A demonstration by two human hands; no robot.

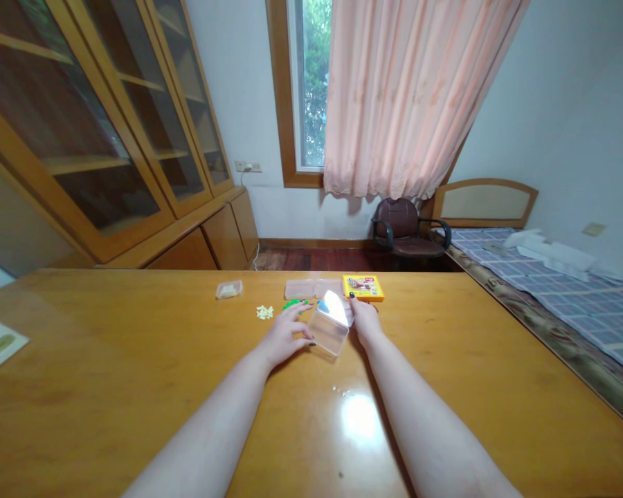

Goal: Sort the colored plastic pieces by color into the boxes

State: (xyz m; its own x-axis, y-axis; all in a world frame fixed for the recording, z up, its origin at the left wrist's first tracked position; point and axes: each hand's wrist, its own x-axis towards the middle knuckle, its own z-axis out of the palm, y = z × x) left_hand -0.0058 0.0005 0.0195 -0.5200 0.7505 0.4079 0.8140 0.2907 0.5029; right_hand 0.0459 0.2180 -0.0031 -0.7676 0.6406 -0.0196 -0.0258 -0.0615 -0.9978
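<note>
A clear plastic box point(329, 333) is tilted over the table between my hands, with a bright glare on its upper face. My right hand point(366, 321) grips its right side, thumb on top and the other fingers mostly hidden. At the left, my left hand point(286, 336) has its fingers apart, the thumb tip beside the box's left edge; I cannot tell if it touches. Small green pieces point(293, 304) lie just beyond the left fingers. A scatter of pale yellow pieces point(264, 312) is left of them. Something blue shows by the box's far edge.
Along the far side of the wooden table point(135, 387) are a small clear box with pale contents point(229, 290), flat clear containers point(300, 288) and a yellow box point(363, 287). A white object point(0, 342) sits at the left edge. Beyond stand a chair point(402, 225) and a bed point(550, 277).
</note>
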